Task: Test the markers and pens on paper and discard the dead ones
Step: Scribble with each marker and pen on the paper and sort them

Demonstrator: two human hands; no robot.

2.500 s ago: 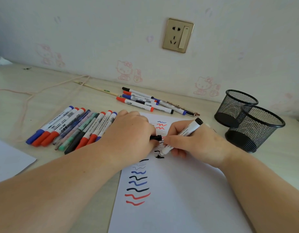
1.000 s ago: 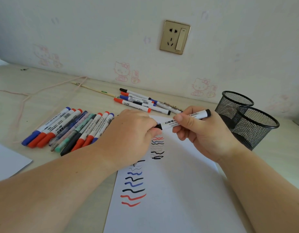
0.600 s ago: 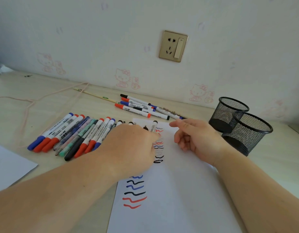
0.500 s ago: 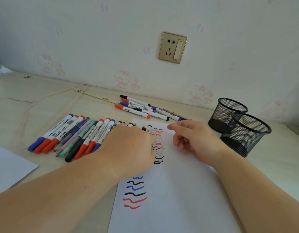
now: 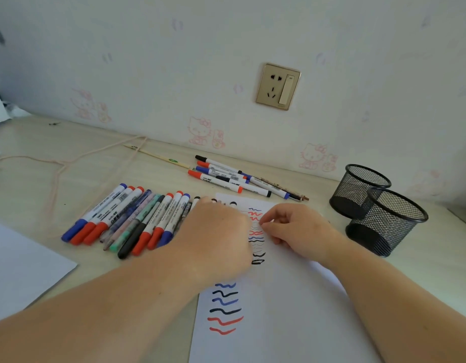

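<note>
A white test paper [image 5: 279,310] with red, blue and black squiggles lies in front of me. To its left sits a row of several capped markers [image 5: 137,218]. My left hand [image 5: 216,237] lies palm-down over the right end of that row and the paper's left edge. Its fingers are hidden under its back, and black marker ends [image 5: 233,204] peek out beyond the knuckles. My right hand [image 5: 297,229] rests on the paper beside the squiggles, loosely curled and holding nothing. A second group of markers and pens [image 5: 226,176] lies near the wall.
Two black mesh pen cups [image 5: 357,189] [image 5: 389,221] stand at the right, touching. Another white sheet [image 5: 17,263] lies at the left front edge. A pink cord [image 5: 69,163] and a thin stick [image 5: 158,155] lie at the back. A wall socket [image 5: 277,86] is above.
My right hand wrote with a black marker, then both hands capped it. My left hand carried it over to the row, and my right hand let go and settled on the paper.
</note>
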